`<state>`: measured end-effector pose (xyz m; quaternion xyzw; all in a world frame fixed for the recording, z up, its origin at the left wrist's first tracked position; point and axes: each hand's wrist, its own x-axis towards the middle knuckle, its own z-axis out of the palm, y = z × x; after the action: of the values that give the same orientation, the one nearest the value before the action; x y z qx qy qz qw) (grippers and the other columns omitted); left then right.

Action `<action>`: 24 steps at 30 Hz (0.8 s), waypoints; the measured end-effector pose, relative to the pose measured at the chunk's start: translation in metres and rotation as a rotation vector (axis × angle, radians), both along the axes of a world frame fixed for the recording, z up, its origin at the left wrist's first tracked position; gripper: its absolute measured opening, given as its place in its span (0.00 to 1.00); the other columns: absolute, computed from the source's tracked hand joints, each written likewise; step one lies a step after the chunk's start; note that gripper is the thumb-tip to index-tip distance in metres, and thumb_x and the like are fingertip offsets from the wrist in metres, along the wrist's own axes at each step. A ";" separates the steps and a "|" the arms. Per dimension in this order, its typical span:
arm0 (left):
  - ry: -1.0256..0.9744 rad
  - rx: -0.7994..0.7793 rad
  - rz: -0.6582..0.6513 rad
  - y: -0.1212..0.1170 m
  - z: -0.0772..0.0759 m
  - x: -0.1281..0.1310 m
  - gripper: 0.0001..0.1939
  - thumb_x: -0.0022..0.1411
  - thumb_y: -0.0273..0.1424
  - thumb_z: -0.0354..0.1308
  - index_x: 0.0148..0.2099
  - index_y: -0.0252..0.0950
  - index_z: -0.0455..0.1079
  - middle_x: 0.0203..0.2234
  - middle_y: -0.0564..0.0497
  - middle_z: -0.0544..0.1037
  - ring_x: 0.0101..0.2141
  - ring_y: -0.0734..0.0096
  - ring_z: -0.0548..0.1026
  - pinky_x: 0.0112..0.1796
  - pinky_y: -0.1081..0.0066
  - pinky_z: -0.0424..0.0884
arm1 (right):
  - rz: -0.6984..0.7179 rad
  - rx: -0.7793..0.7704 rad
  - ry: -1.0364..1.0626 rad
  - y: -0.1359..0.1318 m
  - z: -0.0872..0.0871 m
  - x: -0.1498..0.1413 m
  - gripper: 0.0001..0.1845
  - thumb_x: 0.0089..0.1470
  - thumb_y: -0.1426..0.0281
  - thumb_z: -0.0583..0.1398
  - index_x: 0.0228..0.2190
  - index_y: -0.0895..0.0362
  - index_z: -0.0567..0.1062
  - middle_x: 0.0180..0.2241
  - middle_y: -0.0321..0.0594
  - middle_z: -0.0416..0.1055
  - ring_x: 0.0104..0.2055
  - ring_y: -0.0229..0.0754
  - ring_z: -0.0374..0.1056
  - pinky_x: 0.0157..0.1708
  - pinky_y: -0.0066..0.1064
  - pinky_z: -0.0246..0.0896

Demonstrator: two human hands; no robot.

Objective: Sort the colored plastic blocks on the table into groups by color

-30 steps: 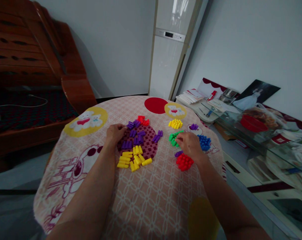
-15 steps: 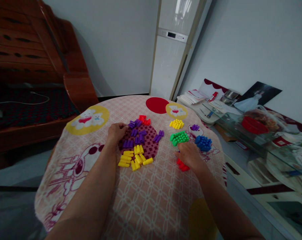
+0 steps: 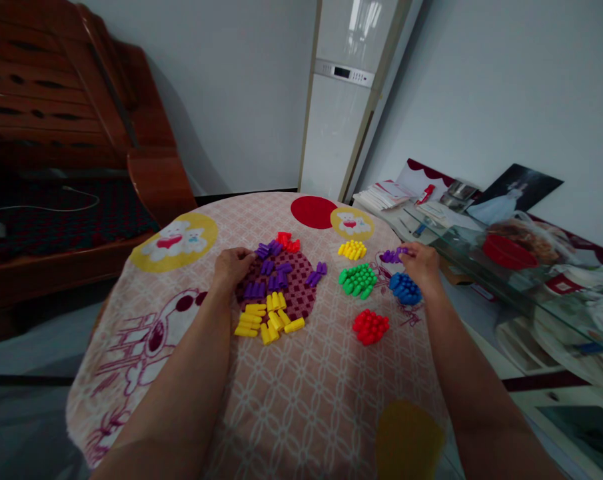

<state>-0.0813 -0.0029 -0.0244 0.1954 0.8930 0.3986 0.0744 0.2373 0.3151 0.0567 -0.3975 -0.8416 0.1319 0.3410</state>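
Observation:
My left hand (image 3: 235, 265) rests on the table at the left, its fingers drawn together. Its fingertips meet the edge of some purple tube-like plastic pieces (image 3: 264, 251); what they pinch, if anything, is too small to tell. Over at the right, my right hand (image 3: 422, 261) has its thumb and fingers closed at the small purple plastic pieces (image 3: 392, 255). Just below that hand sits a cluster of blue pieces (image 3: 405, 288). Green pieces (image 3: 358, 280), yellow pieces (image 3: 352, 250) and red pieces (image 3: 370, 327) form separate clusters to its left.
Several yellow tubes (image 3: 250, 320) lie nearer me, and red pieces (image 3: 288, 241) lie behind the purple ones. A patterned cloth (image 3: 301, 400) covers the round table. Right of it stands a cluttered glass-topped cabinet (image 3: 511, 280); a wooden bench (image 3: 156, 180) is at the left.
My right hand has moved up and right, from between the green and red clusters to the small purple pieces. The whole red cluster now shows. My left hand has stayed in place.

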 end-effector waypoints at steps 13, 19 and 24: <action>0.032 -0.041 -0.004 -0.001 0.004 0.002 0.15 0.57 0.38 0.57 0.40 0.36 0.80 0.25 0.49 0.81 0.27 0.66 0.76 0.30 0.73 0.66 | 0.042 0.098 -0.367 0.051 -0.026 -0.010 0.07 0.42 0.74 0.62 0.25 0.56 0.82 0.31 0.41 0.81 0.37 0.47 0.75 0.43 0.36 0.68; -0.031 0.029 -0.014 0.000 -0.004 -0.002 0.17 0.57 0.39 0.56 0.41 0.35 0.80 0.26 0.48 0.82 0.27 0.67 0.77 0.30 0.74 0.67 | -0.034 0.125 -0.445 0.048 -0.026 -0.013 0.11 0.44 0.79 0.61 0.30 0.59 0.82 0.34 0.46 0.81 0.38 0.48 0.75 0.40 0.36 0.66; -0.014 0.031 -0.017 0.001 -0.008 -0.004 0.16 0.57 0.39 0.56 0.40 0.36 0.80 0.27 0.48 0.82 0.27 0.67 0.77 0.30 0.74 0.67 | -0.022 0.227 -0.514 0.000 -0.007 -0.032 0.12 0.54 0.75 0.57 0.35 0.60 0.81 0.38 0.52 0.80 0.40 0.50 0.74 0.40 0.36 0.63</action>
<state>-0.0854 -0.0020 -0.0327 0.2014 0.8844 0.4131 0.0811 0.2055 0.3147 0.0495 -0.3865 -0.9054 -0.0720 0.1600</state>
